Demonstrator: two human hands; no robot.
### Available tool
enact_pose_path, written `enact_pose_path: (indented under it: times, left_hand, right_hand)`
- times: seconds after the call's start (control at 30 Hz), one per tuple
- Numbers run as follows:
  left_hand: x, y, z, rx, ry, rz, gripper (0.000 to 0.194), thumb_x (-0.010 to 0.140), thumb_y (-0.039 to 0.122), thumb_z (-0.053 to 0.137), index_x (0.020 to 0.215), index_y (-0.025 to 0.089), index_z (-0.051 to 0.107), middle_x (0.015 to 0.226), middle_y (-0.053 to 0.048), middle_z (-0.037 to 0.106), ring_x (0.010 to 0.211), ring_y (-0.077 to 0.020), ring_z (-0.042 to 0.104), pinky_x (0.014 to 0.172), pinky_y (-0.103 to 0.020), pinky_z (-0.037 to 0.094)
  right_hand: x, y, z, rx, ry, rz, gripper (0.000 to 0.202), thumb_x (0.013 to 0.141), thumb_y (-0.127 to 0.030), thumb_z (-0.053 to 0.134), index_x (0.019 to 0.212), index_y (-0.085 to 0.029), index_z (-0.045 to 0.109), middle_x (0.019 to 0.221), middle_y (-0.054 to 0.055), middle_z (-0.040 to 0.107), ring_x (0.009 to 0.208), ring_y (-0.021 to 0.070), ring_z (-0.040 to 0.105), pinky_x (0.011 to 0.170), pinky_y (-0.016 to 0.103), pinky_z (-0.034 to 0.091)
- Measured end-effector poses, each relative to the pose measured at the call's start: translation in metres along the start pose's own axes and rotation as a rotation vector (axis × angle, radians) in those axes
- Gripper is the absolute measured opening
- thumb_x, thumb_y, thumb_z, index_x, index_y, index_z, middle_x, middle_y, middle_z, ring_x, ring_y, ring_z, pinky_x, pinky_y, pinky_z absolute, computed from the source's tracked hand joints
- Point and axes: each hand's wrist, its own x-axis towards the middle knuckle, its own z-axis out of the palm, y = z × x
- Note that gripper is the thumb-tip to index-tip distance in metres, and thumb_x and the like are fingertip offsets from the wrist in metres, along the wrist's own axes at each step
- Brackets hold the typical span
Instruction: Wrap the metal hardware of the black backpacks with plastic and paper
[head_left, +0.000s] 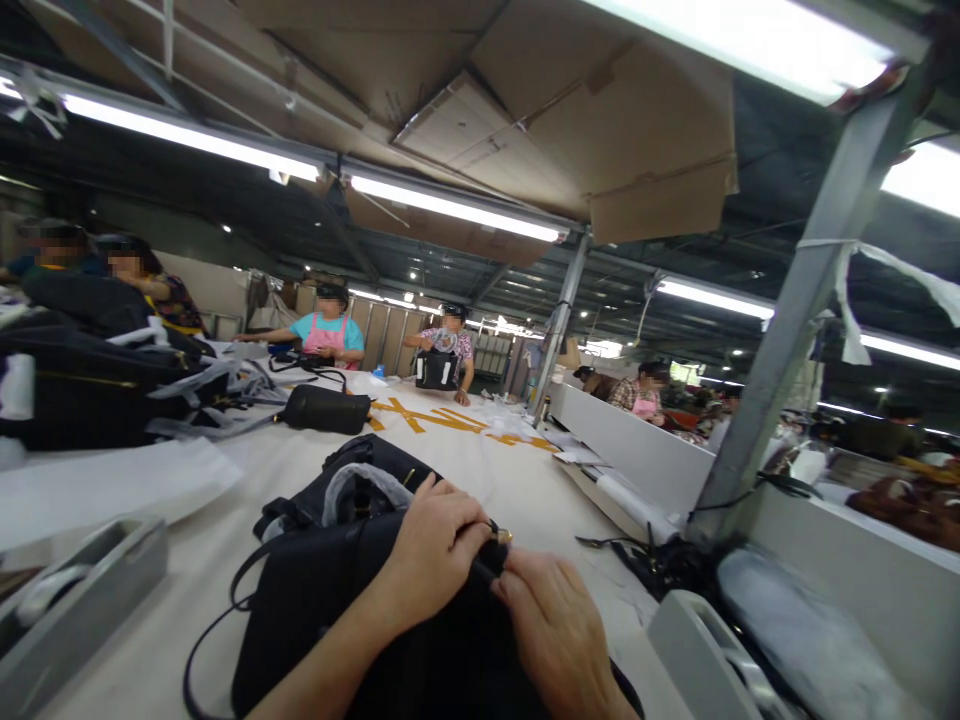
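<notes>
My bare left forearm [337, 640] slants upward as my left hand [442, 540] and right hand [555, 620] nearly meet, fingers [459, 510] bent and pinching.

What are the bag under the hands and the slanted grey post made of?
Bag: low-sheen black leather or imitation, from its smooth surface; which, I can't tell.
Slanted grey post: probably metal, dull finish, from its straight, crisp-edged faces.

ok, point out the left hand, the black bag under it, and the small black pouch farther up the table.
Left hand [439, 543]: head view, back of the hand.
Black bag [313, 575]: head view, broad panel.
Small black pouch [328, 408]: head view, side.
</notes>
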Motion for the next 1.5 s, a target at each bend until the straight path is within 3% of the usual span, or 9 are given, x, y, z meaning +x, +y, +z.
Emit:
enact_pose_path:
  times: [0.17,0.27,0.47,0.6,0.77,0.97,1.07,1.23,1.5]
  left_hand:
    - [0.001,-0.004,-0.004,-0.072,-0.009,-0.063,0.02,0.085,0.015,0.055,0.068,0.021,0.065,0.073,0.001,0.067,0.085,-0.0196,0.058,0.111,-0.053,0.025]
    - [0.001,-0.003,-0.004,-0.073,-0.007,-0.057,0.02,0.085,0.015,0.055,0.068,0.02,0.065,0.073,0.001,0.067,0.085,-0.0196,0.058,0.112,-0.054,0.023]
    - [-0.001,0.004,0.002,-0.048,0.011,-0.024,0.018,0.084,0.013,0.057,0.07,0.021,0.066,0.073,0.001,0.065,0.086,-0.0187,0.059,0.113,-0.054,0.02]
    - [-0.003,0.002,0.005,-0.024,0.043,-0.058,0.018,0.084,0.014,0.056,0.07,0.02,0.065,0.075,0.001,0.065,0.087,-0.0193,0.059,0.113,-0.054,0.019]
    - [0.003,-0.013,0.003,-0.056,0.036,-0.072,0.023,0.087,0.019,0.053,0.068,0.02,0.065,0.073,0.0,0.067,0.084,-0.0196,0.06,0.11,-0.052,0.026]
    - [0.01,-0.04,0.002,0.033,0.314,-0.105,0.031,0.096,0.026,0.038,0.113,0.016,0.062,0.117,-0.011,0.065,0.114,-0.0235,0.054,0.11,-0.043,0.032]
    - [-0.005,-0.049,-0.004,0.164,0.348,-0.054,0.046,0.096,0.032,0.043,0.137,0.012,0.044,0.143,-0.017,0.047,0.135,-0.0267,0.038,0.115,-0.047,0.025]
    - [-0.054,-0.063,-0.03,0.245,0.014,-0.102,0.038,0.095,0.033,0.043,0.128,0.02,0.058,0.151,-0.014,0.04,0.141,-0.031,0.031,0.115,-0.06,0.019]
    - [-0.082,-0.111,-0.061,0.088,0.213,-0.512,0.04,0.09,0.035,0.043,0.121,0.016,0.059,0.137,-0.013,0.055,0.131,-0.0252,0.044,0.115,-0.042,0.028]
  right_hand:
    - [-0.022,0.005,-0.006,0.205,-0.261,0.321,0.039,0.101,-0.033,0.033,0.068,-0.025,0.053,0.048,-0.005,0.056,0.04,0.0121,0.051,0.042,0.026,0.033]
    - [-0.007,0.012,-0.02,0.287,-0.228,0.507,0.033,0.099,-0.041,0.041,0.074,-0.026,0.056,0.058,-0.004,0.063,0.052,0.0132,0.06,0.052,0.023,0.041]
    - [0.033,0.005,-0.019,0.076,-0.109,0.387,0.029,0.093,-0.046,0.052,0.075,-0.023,0.055,0.066,0.0,0.063,0.053,0.0151,0.059,0.049,0.025,0.037]
    - [0.035,-0.024,-0.006,-0.073,-0.03,-0.021,0.043,0.1,-0.022,0.029,0.069,-0.023,0.058,0.058,0.001,0.061,0.047,0.0149,0.054,0.048,0.029,0.031]
    - [0.009,-0.041,-0.014,0.182,-0.497,-0.177,0.048,0.096,-0.038,0.048,0.051,-0.023,0.054,0.04,-0.005,0.053,0.032,0.0099,0.041,0.035,0.029,0.019]
    - [-0.02,-0.018,-0.044,0.52,-0.719,0.311,0.037,0.092,-0.02,0.044,0.124,-0.025,0.06,0.12,0.007,0.068,0.105,0.0185,0.066,0.086,0.026,0.051]
    - [-0.027,-0.017,-0.043,0.549,-0.727,0.425,0.032,0.093,-0.029,0.049,0.121,-0.024,0.063,0.123,0.009,0.067,0.112,0.0214,0.064,0.095,0.031,0.052]
    - [-0.038,-0.02,-0.04,0.467,-0.703,0.299,0.032,0.094,-0.027,0.048,0.12,-0.024,0.067,0.131,0.01,0.063,0.118,0.0232,0.061,0.101,0.036,0.05]
    - [-0.054,-0.041,-0.024,0.506,-0.723,0.167,0.063,0.08,-0.047,0.069,0.139,-0.034,0.05,0.134,0.013,0.061,0.118,0.0372,0.06,0.095,0.056,0.052]
